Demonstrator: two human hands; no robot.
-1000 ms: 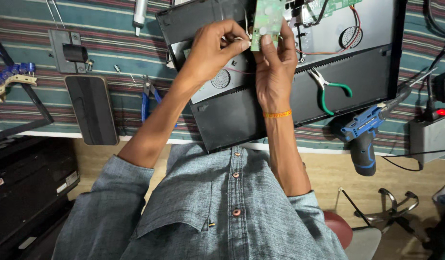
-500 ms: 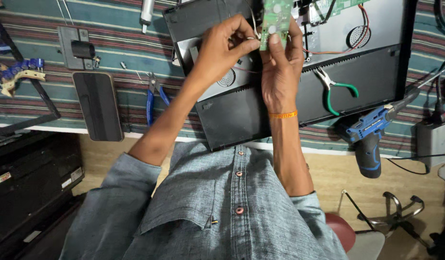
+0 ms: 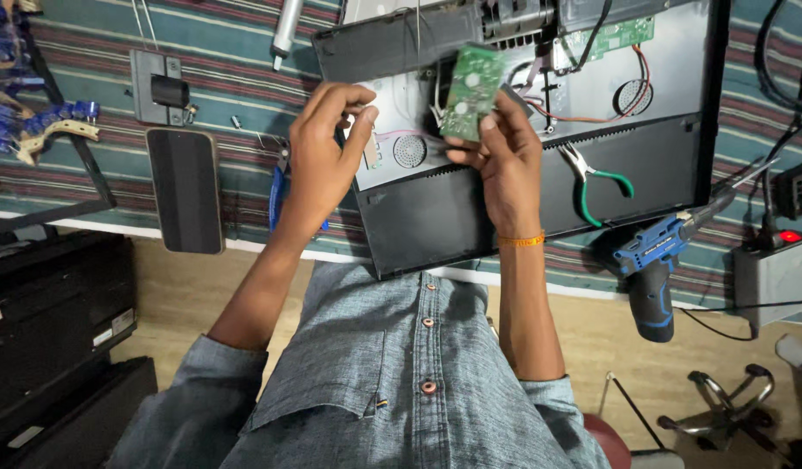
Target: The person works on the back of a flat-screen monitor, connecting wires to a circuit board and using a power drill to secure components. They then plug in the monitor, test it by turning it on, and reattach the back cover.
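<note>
My right hand (image 3: 503,165) holds a small green circuit board (image 3: 470,91) upright by its lower edge, above the open back of a black flat-screen casing (image 3: 435,221). My left hand (image 3: 324,152) hovers just left of the board, clear of it. Its fingers are curled and the tips sit close together over the casing's grey metal plate (image 3: 392,152), with nothing visible between them. Inside the casing are a long green board (image 3: 622,35), red and black wires (image 3: 644,82) and a round speaker (image 3: 631,95).
On the striped cloth lie a black phone (image 3: 185,191), blue-handled pliers (image 3: 277,187) under my left wrist, green-handled pliers (image 3: 596,178), a blue cordless drill (image 3: 654,269) and a grey power box with a red light (image 3: 778,269). A stool (image 3: 722,408) stands on the floor at the right.
My left hand has let go of the green board and moved left and down. My right hand alone holds the board now, slightly lower in view.
</note>
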